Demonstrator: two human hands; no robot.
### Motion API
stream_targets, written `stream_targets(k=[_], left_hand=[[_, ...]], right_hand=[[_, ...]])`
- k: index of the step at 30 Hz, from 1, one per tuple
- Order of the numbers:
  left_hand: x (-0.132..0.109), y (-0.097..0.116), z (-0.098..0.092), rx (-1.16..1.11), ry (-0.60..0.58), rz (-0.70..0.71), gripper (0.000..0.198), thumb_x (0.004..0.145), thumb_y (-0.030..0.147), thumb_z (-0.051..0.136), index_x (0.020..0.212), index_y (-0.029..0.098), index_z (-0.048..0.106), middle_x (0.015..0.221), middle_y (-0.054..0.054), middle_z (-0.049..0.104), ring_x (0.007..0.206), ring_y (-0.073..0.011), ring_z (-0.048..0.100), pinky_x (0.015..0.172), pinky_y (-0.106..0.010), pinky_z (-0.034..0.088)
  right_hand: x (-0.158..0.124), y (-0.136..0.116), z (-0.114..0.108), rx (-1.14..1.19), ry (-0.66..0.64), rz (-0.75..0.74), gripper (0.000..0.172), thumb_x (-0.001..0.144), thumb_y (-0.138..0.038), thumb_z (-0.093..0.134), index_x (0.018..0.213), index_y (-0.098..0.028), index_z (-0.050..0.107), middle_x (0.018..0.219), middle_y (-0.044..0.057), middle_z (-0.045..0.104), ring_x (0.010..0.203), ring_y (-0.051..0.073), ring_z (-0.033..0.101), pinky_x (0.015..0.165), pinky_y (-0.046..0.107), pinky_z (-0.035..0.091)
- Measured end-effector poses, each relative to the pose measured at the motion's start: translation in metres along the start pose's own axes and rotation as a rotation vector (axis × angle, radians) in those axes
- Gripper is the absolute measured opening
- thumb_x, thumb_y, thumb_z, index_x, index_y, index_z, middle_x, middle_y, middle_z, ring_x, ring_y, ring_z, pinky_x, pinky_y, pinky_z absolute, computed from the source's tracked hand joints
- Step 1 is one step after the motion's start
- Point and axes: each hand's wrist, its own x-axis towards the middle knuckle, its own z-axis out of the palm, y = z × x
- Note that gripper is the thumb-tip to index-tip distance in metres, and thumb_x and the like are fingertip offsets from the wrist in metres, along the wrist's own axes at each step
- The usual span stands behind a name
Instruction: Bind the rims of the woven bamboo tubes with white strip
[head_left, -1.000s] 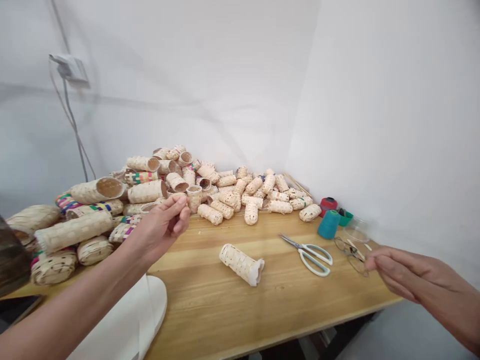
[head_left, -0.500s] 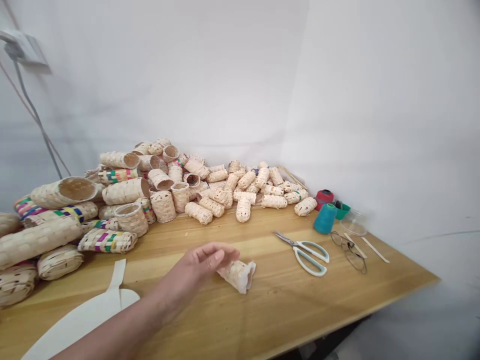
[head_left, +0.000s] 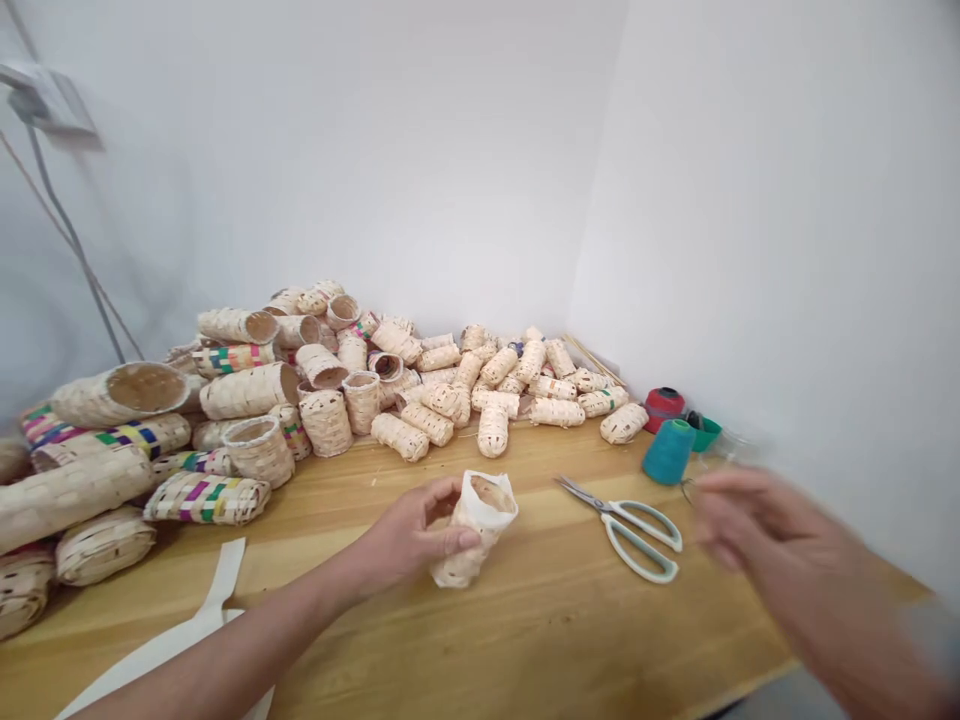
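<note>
My left hand (head_left: 424, 535) is wrapped round a small woven basket (head_left: 472, 545), which stands tilted with its mouth up. A white fabric strip (head_left: 484, 508) lines the basket's rim. On the right, my right hand (head_left: 780, 560) is smeared by motion, so I cannot make out its fingers or anything in them. It hovers near the eyeglasses' place, which it mostly hides. Scissors with pale handles (head_left: 630, 530) lie between the two hands, blades pointing to the back left.
Several woven baskets (head_left: 247, 390) are heaped along the wall from left to middle. A teal thread cone (head_left: 669, 452) and a red thread cone (head_left: 663, 407) stand at the back right. White fabric (head_left: 180, 640) lies at the front left of the wooden table (head_left: 420, 660).
My left hand has closed round the basket and turned it from lying to mouth up. My right hand has come into view from the right.
</note>
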Motion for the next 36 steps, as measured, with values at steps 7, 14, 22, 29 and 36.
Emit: stream_targets(k=[7,14,22,29,36], left_hand=[[-0.009,0.0,-0.006,-0.343,-0.15,-0.004,0.055,0.077,0.048,0.064,0.122,0.018,0.055,0.115,-0.008,0.06,0.107,-0.0255,0.052,0.092,-0.034,0.038],[-0.009,-0.005,-0.022,-0.363,-0.037,0.1,0.055,0.079,0.054,0.059,0.121,0.022,0.044,0.116,-0.008,0.058,0.105,-0.0237,0.055,0.087,-0.035,0.042],[-0.026,0.009,-0.022,0.358,0.471,0.075,0.028,0.083,0.031,0.056,0.109,0.021,0.056,0.088,-0.003,0.062,0.068,-0.0137,0.055,0.066,-0.026,0.044],[-0.025,0.0,-0.01,0.334,0.262,-0.004,0.026,0.082,0.024,0.053,0.106,0.02,0.061,0.08,0.0,0.068,0.075,-0.0156,0.06,0.075,-0.026,0.044],[-0.02,-0.025,-0.024,0.224,0.365,-0.157,0.026,0.081,0.033,0.051,0.095,0.015,0.062,0.086,-0.005,0.068,0.079,-0.0181,0.06,0.071,-0.026,0.044]], right_hand=[[-0.002,-0.017,0.116,0.229,-0.622,-0.132,0.037,0.077,-0.047,0.063,0.105,-0.023,0.069,0.085,0.004,0.06,0.072,0.017,0.054,0.068,0.029,0.047],[-0.006,-0.035,0.155,0.262,-0.675,-0.305,0.044,0.074,-0.061,0.06,0.078,-0.018,0.064,0.075,0.001,0.05,0.072,0.017,0.045,0.066,0.028,0.04],[-0.028,-0.025,0.177,-0.035,-0.345,-0.273,0.029,0.078,-0.037,0.064,0.102,-0.021,0.066,0.077,0.002,0.056,0.07,0.017,0.052,0.066,0.028,0.044],[-0.034,-0.018,0.174,-0.084,-0.43,-0.265,0.031,0.084,-0.034,0.055,0.11,-0.022,0.066,0.079,0.003,0.06,0.071,0.018,0.058,0.066,0.028,0.049],[0.023,0.015,0.144,-0.279,-0.335,-0.068,0.046,0.08,-0.042,0.05,0.114,-0.015,0.065,0.091,0.008,0.067,0.08,0.023,0.063,0.075,0.034,0.05]])
